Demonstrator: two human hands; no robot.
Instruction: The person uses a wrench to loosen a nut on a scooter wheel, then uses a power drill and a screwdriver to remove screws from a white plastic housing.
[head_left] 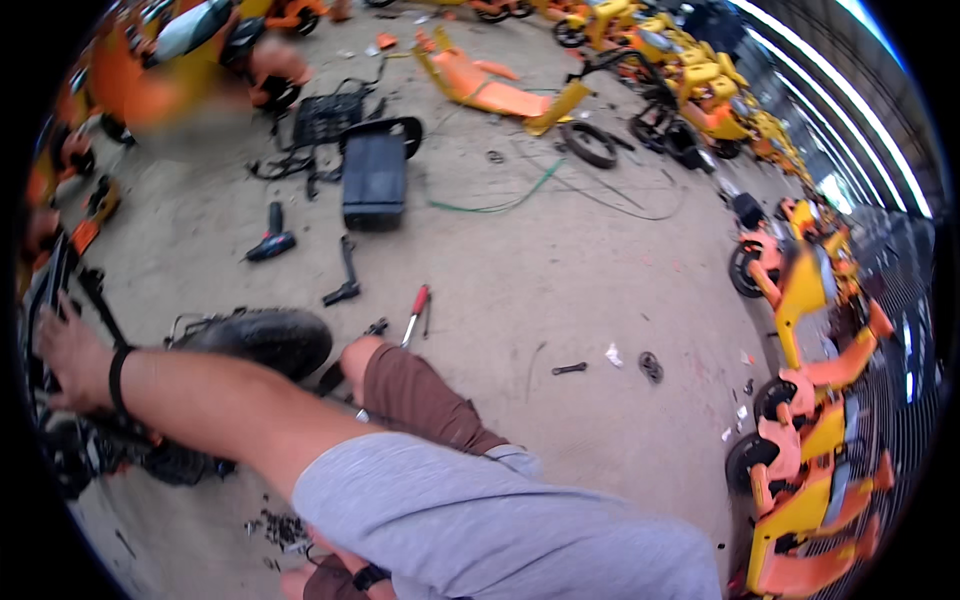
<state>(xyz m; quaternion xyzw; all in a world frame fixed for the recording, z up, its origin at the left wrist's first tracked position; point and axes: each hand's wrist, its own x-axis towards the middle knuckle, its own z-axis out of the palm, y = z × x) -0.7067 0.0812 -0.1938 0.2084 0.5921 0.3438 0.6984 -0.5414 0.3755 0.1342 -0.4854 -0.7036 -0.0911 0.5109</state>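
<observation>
My right hand [75, 355], with a black band at the wrist, reaches to the far left. Its fingers are spread against the black frame [58, 290] of a partly stripped scooter; whether they press on it is hard to tell. A black wheel [265, 340] lies beneath my right forearm. My left hand [338, 550] is low in the picture, beyond a black watch [370, 577], near my knee. The grey sleeve covers part of it, and its fingers cannot be made out. Close to it, a pile of small dark screws [285, 530] lies on the floor.
A cordless drill [271, 236], a black box [374, 180], a red-handled ratchet [415, 312] and a wrench [570, 369] lie on the concrete. Farther off are an orange-yellow body panel [490, 92] and a tyre [590, 145]. Yellow-orange scooters [805, 300] line the right side.
</observation>
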